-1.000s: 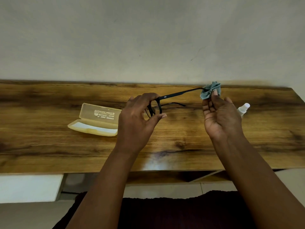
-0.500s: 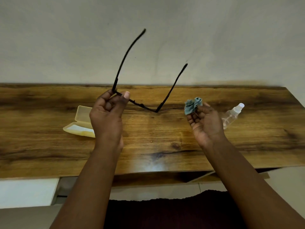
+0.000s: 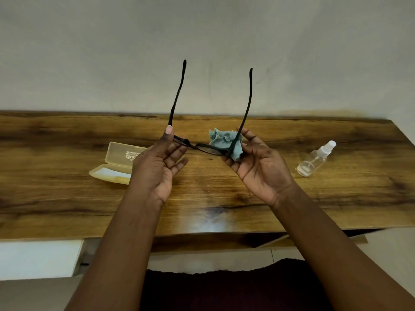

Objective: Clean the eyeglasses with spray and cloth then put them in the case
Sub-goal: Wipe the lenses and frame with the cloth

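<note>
In the head view, the black eyeglasses (image 3: 203,147) sit at the centre of the frame, held up above the wooden table (image 3: 224,194) between both hands. Their front runs roughly level from one hand to the other, and both temple arms are unfolded and rise into the upper half of the frame, dark against the pale wall (image 3: 202,41); the one on the frame's left reaches a little higher than the one on the right.

The left hand (image 3: 160,163), just left of centre, pinches the left end of the frame between its thumb and the fingers behind it, at the foot of that temple arm; its other fingers are only lightly bent, with the palm turned towards the camera.

The right hand (image 3: 258,161), just right of centre, has its palm turned up and holds a crumpled blue-grey cloth (image 3: 224,140) against the right end of the glasses, thumb on the near side and fingertips below. The cloth wraps around that corner of the frame, so the lens there is hidden and I cannot tell how much of it the cloth covers.

On the table, at middle left and partly behind the left hand, lies an open pale-yellow glasses case (image 3: 116,163) with its lid tipped back and printed lettering inside. At middle right, well apart from the right hand, a small clear spray bottle (image 3: 315,159) with a white nozzle lies on its side.

At the bottom of the frame, dark clothing (image 3: 224,290) shows between the two forearms.
</note>
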